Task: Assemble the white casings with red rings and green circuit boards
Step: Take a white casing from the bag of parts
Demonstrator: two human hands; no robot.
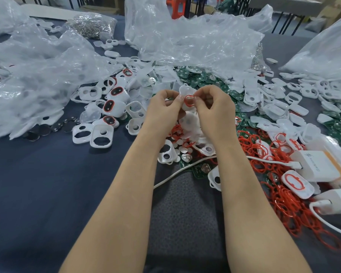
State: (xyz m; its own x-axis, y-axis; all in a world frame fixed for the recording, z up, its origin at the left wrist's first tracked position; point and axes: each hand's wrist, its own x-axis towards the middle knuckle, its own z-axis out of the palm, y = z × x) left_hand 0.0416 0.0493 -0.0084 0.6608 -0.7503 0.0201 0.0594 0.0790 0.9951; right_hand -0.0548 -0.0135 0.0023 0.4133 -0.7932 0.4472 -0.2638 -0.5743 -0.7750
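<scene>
Fingers (pixel 180 99) curled, pinching red ring (pixel 189 100), white casing (pixel 186 90)

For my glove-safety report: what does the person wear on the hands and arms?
Nothing worn shows. The left hand and right hand have no gloves, rings or watch. The left arm and right arm are bare, with no sleeves in view.

bags (pixel 185 36) behind | casings (pixel 100 135) left | rings (pixel 287 201) right (boards (pixel 199 171) perhaps beneath)
</scene>
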